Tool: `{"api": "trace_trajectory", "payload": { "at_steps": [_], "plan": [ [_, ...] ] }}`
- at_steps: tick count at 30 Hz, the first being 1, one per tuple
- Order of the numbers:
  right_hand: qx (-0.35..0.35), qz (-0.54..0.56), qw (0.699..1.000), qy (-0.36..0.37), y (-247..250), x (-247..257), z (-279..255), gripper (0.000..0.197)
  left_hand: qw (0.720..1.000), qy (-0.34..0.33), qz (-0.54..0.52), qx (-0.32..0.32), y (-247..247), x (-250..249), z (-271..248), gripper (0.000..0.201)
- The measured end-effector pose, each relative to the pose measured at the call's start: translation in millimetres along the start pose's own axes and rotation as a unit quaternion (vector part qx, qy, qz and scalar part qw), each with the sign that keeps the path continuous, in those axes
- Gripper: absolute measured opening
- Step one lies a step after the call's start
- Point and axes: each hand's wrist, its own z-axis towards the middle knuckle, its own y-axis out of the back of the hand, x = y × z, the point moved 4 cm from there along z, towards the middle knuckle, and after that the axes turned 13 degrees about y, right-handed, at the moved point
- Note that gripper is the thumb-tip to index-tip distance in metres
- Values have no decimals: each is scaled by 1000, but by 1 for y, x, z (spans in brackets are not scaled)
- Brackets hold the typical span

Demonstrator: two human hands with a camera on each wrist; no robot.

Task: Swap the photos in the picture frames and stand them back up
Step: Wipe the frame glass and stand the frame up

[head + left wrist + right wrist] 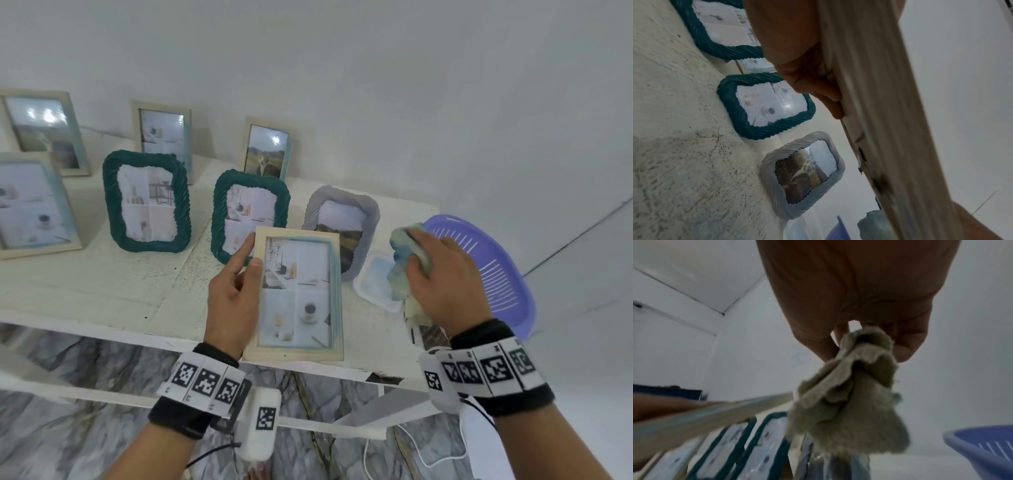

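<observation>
The left hand [236, 291] grips the left edge of a pale wooden frame [298, 294], lifted off the desk [102, 284] with its photo in place, thumb on the front. The right hand [445, 277] bunches a cloth [406, 263]. No back looks opened, so the swap seems barely begun. Beyond, a clear tub [375, 284] looks empty; the purple basket's [496, 267] inside is partly hidden. Seven frames stand behind.

Home: framed photos [147, 202], white shelf [102, 284]
</observation>
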Motion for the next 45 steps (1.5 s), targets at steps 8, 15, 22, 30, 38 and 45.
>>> {"api": "trace_trajectory", "payload": {
  "at_steps": [8,15,22,30,38,45],
  "plan": [
    [71,-42,992,-97,-63,-27,14,25,1000,-2,3,8,4,2,5,38],
    [196,-1,966,-167,-121,-53,23,43,1000,15,-8,23,5,-3,5,31],
    [152,11,975,-162,-118,-42,9,40,998,28,-29,50,2,-2,7,13],
    [33,702,660,-265,-99,61,-41,39,997,32,-20,68,-13,-11,15,15],
    [-48,735,634,-234,-93,66,-47,47,959,121,125,222,-43,-4,7,95],
    [-39,553,829,-72,-79,77,-39,32,929,206,11,308,-71,-12,-6,78]
  ]
}}
